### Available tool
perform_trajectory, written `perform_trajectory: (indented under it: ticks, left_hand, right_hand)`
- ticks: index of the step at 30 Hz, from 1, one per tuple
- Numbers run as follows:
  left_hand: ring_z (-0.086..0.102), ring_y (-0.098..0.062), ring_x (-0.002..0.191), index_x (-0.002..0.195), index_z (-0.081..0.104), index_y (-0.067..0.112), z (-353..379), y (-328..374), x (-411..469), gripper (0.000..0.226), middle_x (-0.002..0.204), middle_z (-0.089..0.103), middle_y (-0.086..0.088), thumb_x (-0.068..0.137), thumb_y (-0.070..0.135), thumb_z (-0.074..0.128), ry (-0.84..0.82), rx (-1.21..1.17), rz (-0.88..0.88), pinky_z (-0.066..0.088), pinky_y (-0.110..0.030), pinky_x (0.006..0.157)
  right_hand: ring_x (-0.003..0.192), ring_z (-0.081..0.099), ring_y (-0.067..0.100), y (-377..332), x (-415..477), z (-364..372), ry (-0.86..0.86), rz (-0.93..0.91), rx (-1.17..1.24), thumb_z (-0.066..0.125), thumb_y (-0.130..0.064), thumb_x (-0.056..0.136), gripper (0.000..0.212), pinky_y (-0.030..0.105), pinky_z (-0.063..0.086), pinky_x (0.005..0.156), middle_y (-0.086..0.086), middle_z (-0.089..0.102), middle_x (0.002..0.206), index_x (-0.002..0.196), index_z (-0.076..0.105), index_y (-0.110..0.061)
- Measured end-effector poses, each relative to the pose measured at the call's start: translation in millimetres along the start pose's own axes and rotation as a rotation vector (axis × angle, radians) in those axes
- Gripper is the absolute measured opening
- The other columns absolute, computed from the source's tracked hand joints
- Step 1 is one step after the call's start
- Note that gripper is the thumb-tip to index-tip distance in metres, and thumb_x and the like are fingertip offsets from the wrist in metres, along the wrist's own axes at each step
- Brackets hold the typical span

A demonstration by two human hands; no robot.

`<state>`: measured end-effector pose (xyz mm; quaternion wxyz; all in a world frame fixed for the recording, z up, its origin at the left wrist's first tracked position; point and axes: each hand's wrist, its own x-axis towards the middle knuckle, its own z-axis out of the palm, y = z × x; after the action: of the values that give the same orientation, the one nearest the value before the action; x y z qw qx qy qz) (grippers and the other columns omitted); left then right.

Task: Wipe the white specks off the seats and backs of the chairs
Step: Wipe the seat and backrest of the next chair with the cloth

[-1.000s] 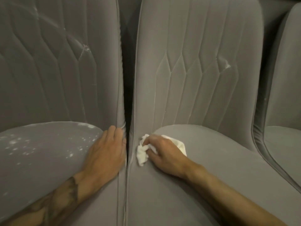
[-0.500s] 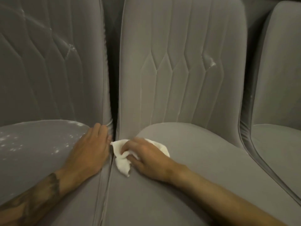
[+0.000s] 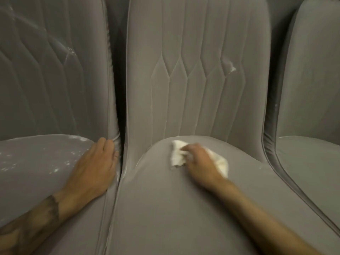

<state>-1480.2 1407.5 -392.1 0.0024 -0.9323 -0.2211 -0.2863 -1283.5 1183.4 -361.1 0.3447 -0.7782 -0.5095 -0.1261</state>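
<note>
The seat of the middle grey fabric chair (image 3: pixel 174 208) looks nearly clean, but a white smear (image 3: pixel 232 69) marks its back and white specks (image 3: pixel 55 169) cover the left grey chair seat (image 3: pixel 33 150). The right hand (image 3: pixel 200 162) pinches the crumpled white cloth (image 3: pixel 177 155), now mid-seat by the backrest, off the left seam. The left hand (image 3: pixel 93 166) stays flat, fingers together.

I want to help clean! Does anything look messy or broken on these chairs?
Yes. White specks dot the left chair's seat, and white streaks mark its back. The middle chair's back has a puckered dent with a white smear.
</note>
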Motion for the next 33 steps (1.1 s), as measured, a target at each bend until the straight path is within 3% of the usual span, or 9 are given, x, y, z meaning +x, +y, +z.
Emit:
perform_trajectory:
  ticks: [3,5,8,13,18,22,27,31,33]
  left_hand:
    - [0.043,-0.027,0.070,0.089,0.028,0.029,-2,0,2,0.015,0.087,0.028,0.004,0.103,0.028,0.034,0.009,0.003,0.033,0.044,-0.049,0.064]
    - [0.045,-0.029,0.071,0.089,0.030,0.028,-4,3,2,0.015,0.087,0.030,0.003,0.102,0.028,0.036,-0.005,-0.009,0.029,0.043,-0.048,0.064]
    - [0.050,-0.033,0.077,0.089,0.033,0.025,-9,11,1,0.015,0.088,0.035,-0.002,0.103,0.027,0.038,-0.039,-0.054,-0.043,0.044,-0.049,0.071]
    - [0.049,-0.031,0.083,0.090,0.039,0.019,-10,9,1,0.018,0.091,0.038,-0.003,0.107,0.023,0.038,-0.106,-0.092,-0.092,0.045,-0.052,0.078]
    - [0.051,-0.034,0.086,0.091,0.037,0.021,-14,9,1,0.018,0.094,0.042,-0.007,0.106,0.020,0.047,-0.116,-0.148,-0.090,0.043,-0.050,0.079]
    - [0.048,-0.031,0.084,0.091,0.037,0.020,-14,12,0,0.019,0.094,0.041,-0.005,0.106,0.020,0.047,-0.094,-0.133,-0.101,0.044,-0.049,0.078]
    - [0.047,-0.028,0.080,0.089,0.036,0.022,-16,12,-1,0.022,0.091,0.040,-0.003,0.107,0.019,0.048,-0.071,-0.163,-0.078,0.044,-0.049,0.076]
    - [0.048,-0.030,0.077,0.087,0.040,0.017,-18,16,2,0.022,0.091,0.042,-0.006,0.105,0.017,0.052,-0.048,-0.158,-0.127,0.045,-0.053,0.075]
    - [0.047,-0.026,0.075,0.085,0.042,0.018,-22,23,4,0.022,0.089,0.042,-0.004,0.105,0.020,0.051,-0.004,-0.150,-0.112,0.045,-0.050,0.072]
  right_hand:
    - [0.090,0.060,0.013,-55,11,54,-0.238,-0.116,0.047,0.052,-0.002,0.085,0.024,0.030,0.045,0.082,0.005,0.069,0.094,0.092,0.068,-0.018]
    - [0.104,0.059,0.026,-63,23,61,-0.342,-0.069,0.107,0.053,-0.014,0.095,0.018,0.030,0.040,0.088,0.012,0.065,0.112,0.109,0.063,-0.012]
    - [0.108,0.055,0.027,-71,16,57,-0.305,-0.043,0.115,0.054,-0.018,0.098,0.020,0.031,0.037,0.093,0.012,0.059,0.115,0.115,0.059,-0.010]
    - [0.100,0.053,0.022,-104,-25,59,-0.449,-0.272,0.229,0.052,-0.026,0.097,0.014,0.035,0.042,0.091,0.002,0.054,0.107,0.109,0.056,-0.021]
    - [0.106,0.057,0.022,-94,14,56,-0.364,-0.150,0.139,0.054,-0.020,0.098,0.019,0.026,0.037,0.091,0.006,0.060,0.111,0.112,0.064,-0.013]
    - [0.093,0.057,0.011,-94,-22,48,-0.547,-0.333,0.216,0.054,-0.025,0.093,0.016,0.019,0.037,0.082,-0.005,0.060,0.101,0.106,0.064,-0.027]
    - [0.106,0.057,0.019,-93,8,47,-0.405,-0.176,0.186,0.055,-0.019,0.098,0.021,0.019,0.035,0.090,0.003,0.062,0.113,0.115,0.067,-0.016]
    - [0.103,0.060,0.019,-96,-17,21,-0.691,-0.400,0.179,0.059,-0.029,0.096,0.019,0.028,0.044,0.091,-0.001,0.064,0.111,0.113,0.067,-0.025]
    - [0.104,0.062,0.012,-88,-13,-2,-0.896,-0.383,0.270,0.063,-0.033,0.096,0.020,0.028,0.048,0.093,-0.007,0.066,0.112,0.115,0.066,-0.028]
